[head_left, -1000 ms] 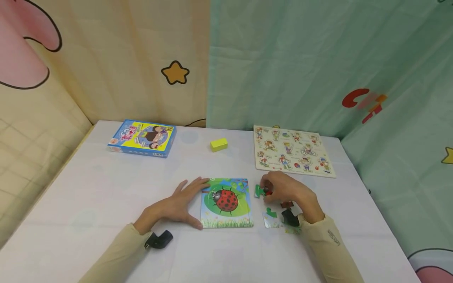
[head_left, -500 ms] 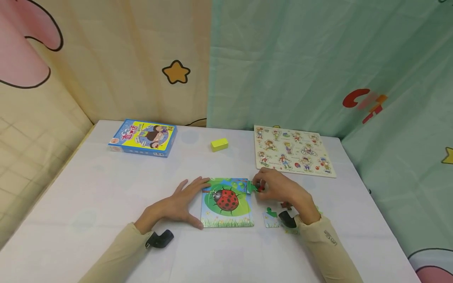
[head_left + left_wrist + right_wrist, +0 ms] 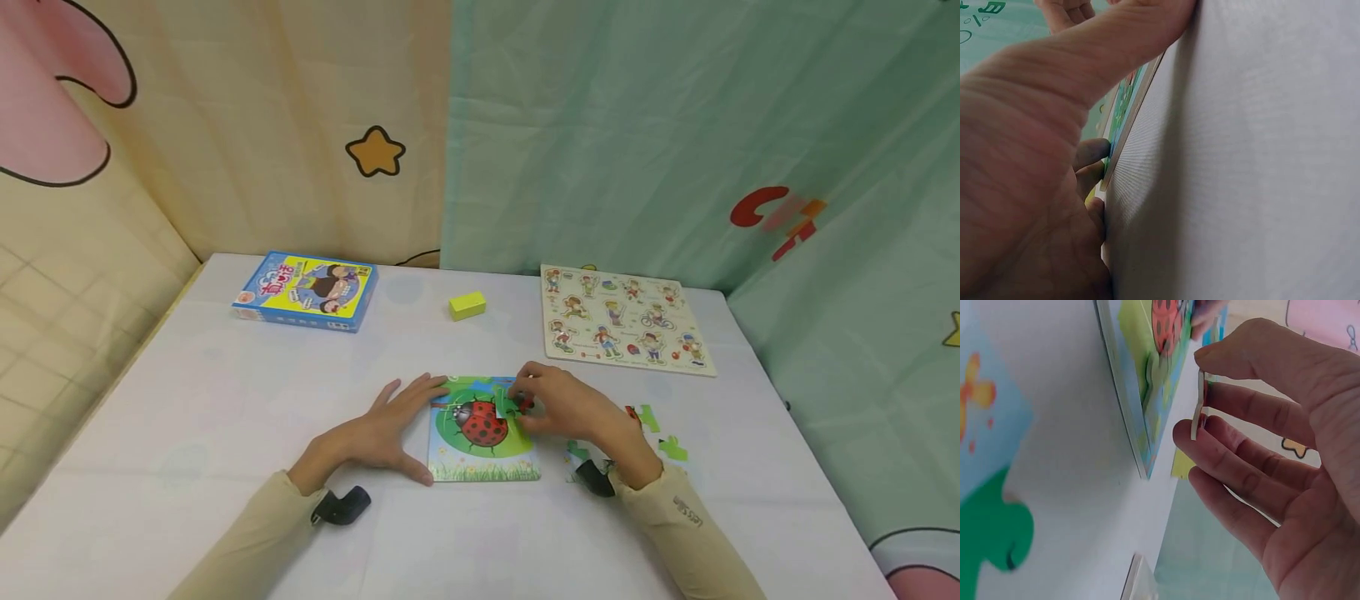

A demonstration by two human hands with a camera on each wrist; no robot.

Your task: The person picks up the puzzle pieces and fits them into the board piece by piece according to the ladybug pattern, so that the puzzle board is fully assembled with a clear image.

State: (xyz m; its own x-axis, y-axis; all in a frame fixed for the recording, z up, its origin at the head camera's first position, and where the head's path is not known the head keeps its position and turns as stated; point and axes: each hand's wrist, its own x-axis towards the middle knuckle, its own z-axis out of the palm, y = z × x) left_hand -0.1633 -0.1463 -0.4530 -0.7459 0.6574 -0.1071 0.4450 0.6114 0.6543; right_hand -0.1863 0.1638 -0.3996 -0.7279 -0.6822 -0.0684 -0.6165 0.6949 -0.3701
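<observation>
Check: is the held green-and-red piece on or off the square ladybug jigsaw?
Off; right hand pinches the piece, clear of the jigsaw.

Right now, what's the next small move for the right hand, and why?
Probably lower the green-and-red jigsaw piece onto the square ladybug puzzle board: the right hand pinches it over the board's right side, while the left hand touches the left edge.

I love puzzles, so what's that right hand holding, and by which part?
The right hand pinches a puzzle piece by its edges, between thumb and fingers.
</observation>
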